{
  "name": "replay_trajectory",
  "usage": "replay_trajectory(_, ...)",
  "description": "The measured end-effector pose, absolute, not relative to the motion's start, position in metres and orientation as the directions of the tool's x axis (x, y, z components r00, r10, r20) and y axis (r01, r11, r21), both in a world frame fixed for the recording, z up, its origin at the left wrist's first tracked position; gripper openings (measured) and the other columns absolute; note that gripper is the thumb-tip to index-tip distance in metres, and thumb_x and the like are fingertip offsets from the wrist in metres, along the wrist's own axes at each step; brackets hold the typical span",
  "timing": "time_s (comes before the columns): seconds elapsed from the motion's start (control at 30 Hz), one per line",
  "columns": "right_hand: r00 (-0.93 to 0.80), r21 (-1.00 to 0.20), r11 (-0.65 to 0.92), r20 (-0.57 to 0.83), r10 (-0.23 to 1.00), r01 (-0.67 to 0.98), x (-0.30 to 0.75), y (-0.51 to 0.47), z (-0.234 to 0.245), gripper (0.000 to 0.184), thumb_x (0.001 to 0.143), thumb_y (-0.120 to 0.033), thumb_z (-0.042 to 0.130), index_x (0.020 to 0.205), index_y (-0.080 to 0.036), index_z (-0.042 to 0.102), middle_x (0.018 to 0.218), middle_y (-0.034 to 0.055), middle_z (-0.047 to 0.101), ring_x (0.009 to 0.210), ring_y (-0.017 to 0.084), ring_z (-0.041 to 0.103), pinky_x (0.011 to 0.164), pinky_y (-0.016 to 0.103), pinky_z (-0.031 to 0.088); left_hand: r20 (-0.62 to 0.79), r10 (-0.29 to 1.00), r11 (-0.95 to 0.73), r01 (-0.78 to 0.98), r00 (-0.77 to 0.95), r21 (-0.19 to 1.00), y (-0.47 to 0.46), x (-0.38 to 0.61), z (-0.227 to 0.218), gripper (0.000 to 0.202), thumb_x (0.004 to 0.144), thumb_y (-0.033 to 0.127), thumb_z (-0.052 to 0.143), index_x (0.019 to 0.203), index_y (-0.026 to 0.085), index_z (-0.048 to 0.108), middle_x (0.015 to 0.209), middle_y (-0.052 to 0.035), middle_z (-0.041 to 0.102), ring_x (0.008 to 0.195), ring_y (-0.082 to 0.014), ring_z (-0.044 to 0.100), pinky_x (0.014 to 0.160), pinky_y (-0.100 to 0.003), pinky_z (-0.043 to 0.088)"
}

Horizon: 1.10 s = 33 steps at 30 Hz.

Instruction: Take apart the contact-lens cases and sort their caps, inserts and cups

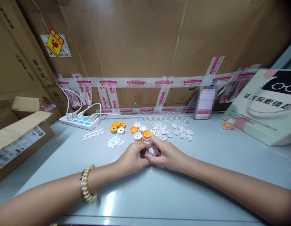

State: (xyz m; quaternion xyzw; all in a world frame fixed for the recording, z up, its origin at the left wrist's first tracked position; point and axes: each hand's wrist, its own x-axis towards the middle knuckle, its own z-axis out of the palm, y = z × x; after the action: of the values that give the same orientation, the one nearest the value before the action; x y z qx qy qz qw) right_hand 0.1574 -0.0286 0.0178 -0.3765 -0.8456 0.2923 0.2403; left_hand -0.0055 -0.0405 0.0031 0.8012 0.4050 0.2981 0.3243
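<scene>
In front of me, just over the table, a small clear plastic dome (152, 151) with a white piece inside is between my hands. My left hand (132, 157) closes on its left side with thumb and fingers. My right hand (170, 154) grips it from the right, the thumb across its near side. Right behind the hands are several orange and white round bases (146, 135), with another group of orange bases (116, 124) to the left. Small white discs (114, 142) lie left of the hands. White cut-out pieces (161, 130) form piles behind them.
Clear domes (161, 116) line the table's back edge. A power strip (79, 121) with plugged cords and white clip-like parts (93, 134) are at the left, near an open cardboard box (23, 141). On the right are a phone (205, 102), an orange-based dome (227, 124) and a paper bag (260, 110).
</scene>
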Motion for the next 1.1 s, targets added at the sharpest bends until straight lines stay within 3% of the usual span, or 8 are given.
replay_trajectory(0.07,-0.631,-0.635,0.615,0.248,0.735,0.467,0.162,-0.029,0.028,0.012,0.075,-0.023,0.052,0.079,-0.021,0.041,0.062,-0.005,0.045,0.053,0.01,0.039,0.051,0.021,0.029,0.207,0.845,-0.454,0.457,0.493,0.765,-0.04,-0.007,0.003,0.003,0.069,0.015,0.062,0.072,0.013,0.062,0.072,-0.0003,0.059,0.069,-0.0135,0.051,0.063,-0.022,0.038)
replay_trajectory(0.2,-0.605,-0.61,0.662,0.346,0.717,0.436,0.173,-0.028,0.044,0.015,0.076,-0.023,0.053,0.087,-0.021,0.044,0.067,-0.0034,0.045,0.058,0.011,0.039,0.054,0.023,0.032,0.171,0.864,-0.414,0.473,0.474,0.778,-0.041,-0.007,0.004,0.016,0.068,0.026,0.069,0.075,0.013,0.063,0.069,0.0003,0.057,0.065,-0.0125,0.047,0.058,-0.022,0.036)
replay_trajectory(0.4,-0.493,-0.838,0.492,0.332,0.804,0.238,0.187,-0.021,0.053,0.019,0.079,-0.029,0.052,0.089,-0.022,0.038,0.066,-0.0039,0.045,0.058,0.011,0.043,0.054,0.024,0.037,0.125,0.883,-0.369,0.506,0.452,0.78,-0.041,-0.006,0.008,0.023,0.065,0.025,0.072,0.084,0.014,0.065,0.078,-0.0018,0.059,0.073,-0.0149,0.052,0.066,-0.024,0.04)
replay_trajectory(0.53,-0.23,-0.887,0.428,0.386,0.893,0.171,0.219,0.007,0.07,0.023,0.075,-0.033,0.059,0.091,-0.022,0.046,0.076,0.0002,0.059,0.069,0.013,0.056,0.065,0.027,0.045,0.122,0.88,-0.381,0.529,0.459,0.758,-0.04,-0.009,0.007,0.026,0.066,0.026,0.071,0.089,0.015,0.064,0.084,-0.0033,0.058,0.078,-0.0161,0.053,0.07,-0.026,0.041)
replay_trajectory(0.67,0.094,-0.854,0.397,0.45,0.888,0.337,0.274,0.051,0.061,0.039,0.065,-0.041,0.067,0.099,-0.025,0.055,0.079,0.0018,0.063,0.075,0.019,0.06,0.06,0.03,0.047,0.149,0.861,-0.418,0.508,0.486,0.753,-0.041,-0.012,0.005,0.023,0.07,0.026,0.067,0.091,0.017,0.064,0.092,-0.0045,0.058,0.085,-0.017,0.053,0.076,-0.027,0.041)
replay_trajectory(0.73,0.122,-0.809,0.333,0.439,0.89,0.485,0.295,0.07,0.044,0.038,0.063,-0.042,0.066,0.096,-0.025,0.058,0.076,0.0027,0.063,0.07,0.021,0.06,0.058,0.033,0.047,0.155,0.857,-0.422,0.497,0.491,0.758,-0.041,-0.013,0.004,0.021,0.071,0.026,0.066,0.09,0.017,0.063,0.096,-0.0049,0.058,0.087,-0.0174,0.053,0.078,-0.028,0.041)
replay_trajectory(0.87,-0.043,-0.588,0.367,0.49,0.871,0.721,0.307,0.092,0.01,0.036,0.068,-0.041,0.061,0.1,-0.023,0.062,0.085,0.0071,0.065,0.073,0.024,0.06,0.068,0.04,0.048,0.152,0.859,-0.417,0.494,0.49,0.763,-0.041,-0.012,0.005,0.02,0.071,0.025,0.065,0.089,0.017,0.063,0.098,-0.0055,0.058,0.088,-0.018,0.053,0.078,-0.028,0.041)
replay_trajectory(1.1,-0.148,-0.313,0.345,0.514,0.845,0.885,0.287,0.1,-0.012,0.041,0.069,-0.035,0.062,0.106,-0.017,0.059,0.09,0.009,0.065,0.088,0.029,0.055,0.078,0.042,0.041,0.152,0.856,-0.426,0.509,0.493,0.748,-0.041,-0.011,0.007,0.022,0.07,0.023,0.066,0.091,0.016,0.063,0.096,-0.0056,0.058,0.087,-0.0179,0.054,0.077,-0.028,0.041)
